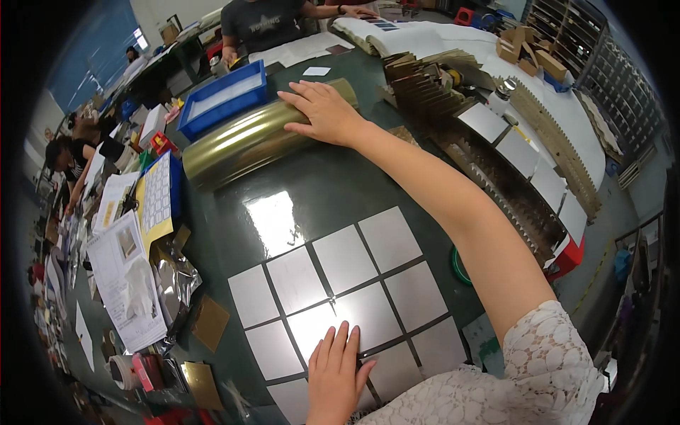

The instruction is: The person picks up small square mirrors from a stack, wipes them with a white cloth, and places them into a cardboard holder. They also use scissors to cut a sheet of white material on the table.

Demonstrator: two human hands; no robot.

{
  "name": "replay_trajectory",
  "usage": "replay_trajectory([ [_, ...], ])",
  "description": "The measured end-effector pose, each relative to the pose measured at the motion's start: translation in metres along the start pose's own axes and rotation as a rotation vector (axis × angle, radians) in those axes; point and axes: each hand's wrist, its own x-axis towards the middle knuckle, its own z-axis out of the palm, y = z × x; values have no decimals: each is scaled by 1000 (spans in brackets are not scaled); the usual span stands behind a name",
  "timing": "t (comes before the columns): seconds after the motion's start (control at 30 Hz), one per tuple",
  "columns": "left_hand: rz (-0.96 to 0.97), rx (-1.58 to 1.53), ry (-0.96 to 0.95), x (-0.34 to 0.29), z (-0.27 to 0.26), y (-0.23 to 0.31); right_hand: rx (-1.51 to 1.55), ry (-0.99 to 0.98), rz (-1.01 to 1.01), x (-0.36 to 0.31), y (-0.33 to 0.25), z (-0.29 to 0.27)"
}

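Note:
My right hand (319, 112) reaches far forward and lies on a shiny gold-green roll of film (244, 142), fingers spread over its curved top. The roll lies crosswise on a dark green tabletop (212, 234). Nearer, my left hand (336, 379) rests flat with fingers extended on a grid of silver-grey square sheets (361, 315). The squares lie in rows with narrow dark gaps between them. My left hand and sleeve cover part of the nearest row. Neither hand grips anything.
A blue tray (223, 95) stands behind the roll. Papers (127, 283) and a brown square plate (210, 323) lie at the left. On the right are toothed metal strips (453, 134) and more pale plates (520, 152). Another person (265, 28) stands across the table.

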Motion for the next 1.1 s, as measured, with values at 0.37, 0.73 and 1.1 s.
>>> replay_trajectory([
  [0.37,38,-144,125,-6,3,-2,-172,-85,443,-53,64,-185],
  [0.73,34,-169,191,-12,-5,2,-14,-292,906,-164,114,-303],
  [1.1,-17,-92,118,-17,-11,5,-22,236,1518,-372,48,-461],
])
